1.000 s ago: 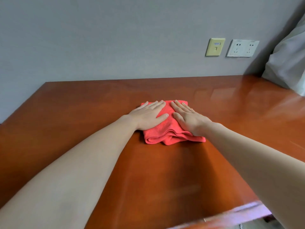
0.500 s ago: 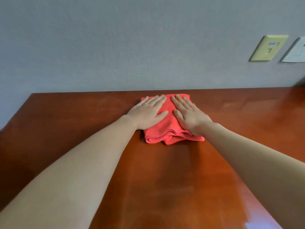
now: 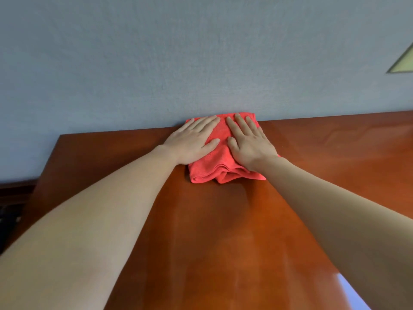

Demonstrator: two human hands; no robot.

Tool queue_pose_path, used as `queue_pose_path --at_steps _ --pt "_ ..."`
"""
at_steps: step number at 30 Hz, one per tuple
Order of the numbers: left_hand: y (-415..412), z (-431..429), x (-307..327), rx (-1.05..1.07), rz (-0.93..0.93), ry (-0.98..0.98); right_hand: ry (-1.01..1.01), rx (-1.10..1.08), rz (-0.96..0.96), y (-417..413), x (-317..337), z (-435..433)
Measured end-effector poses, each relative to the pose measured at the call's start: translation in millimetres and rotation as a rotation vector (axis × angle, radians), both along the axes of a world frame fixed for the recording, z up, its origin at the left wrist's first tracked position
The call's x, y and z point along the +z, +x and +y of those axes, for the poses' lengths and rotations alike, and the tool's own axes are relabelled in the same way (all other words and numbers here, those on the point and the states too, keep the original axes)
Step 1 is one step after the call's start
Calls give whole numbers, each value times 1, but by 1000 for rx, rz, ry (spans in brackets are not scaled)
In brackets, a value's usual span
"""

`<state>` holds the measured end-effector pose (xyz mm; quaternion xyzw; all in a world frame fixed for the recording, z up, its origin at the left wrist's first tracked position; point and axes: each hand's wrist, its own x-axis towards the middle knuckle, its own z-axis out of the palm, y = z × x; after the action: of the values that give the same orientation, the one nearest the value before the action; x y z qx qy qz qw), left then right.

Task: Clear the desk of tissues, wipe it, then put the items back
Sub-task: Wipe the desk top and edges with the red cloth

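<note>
Red folded cloth (image 3: 223,163) at tabletop (image 3: 223,242) rear edge against wall (image 3: 178,63), one cloth, left hand (image 3: 192,143) and right hand (image 3: 248,146) pressing flat on it, bare tabletop nearer than cloth

No legible text; wall plate (image 3: 404,63), cropped at edge, possibly blank.

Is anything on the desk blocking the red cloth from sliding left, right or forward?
Left and right, nothing visible on the desk. Forward, the wall blocks it: the red cloth has its far edge against it. Left hand and right hand lie flat on it.
</note>
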<state>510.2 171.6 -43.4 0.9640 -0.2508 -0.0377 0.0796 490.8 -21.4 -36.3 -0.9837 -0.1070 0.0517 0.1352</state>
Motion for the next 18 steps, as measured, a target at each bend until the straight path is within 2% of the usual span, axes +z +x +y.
queue_pose_path --at_steps 6,18 --pt "-14 88 2 76 20 41 19 68 11 -8 -2 86" --pt "-82 202 -1 198 56 21 16 191 16 -55 -4 197"
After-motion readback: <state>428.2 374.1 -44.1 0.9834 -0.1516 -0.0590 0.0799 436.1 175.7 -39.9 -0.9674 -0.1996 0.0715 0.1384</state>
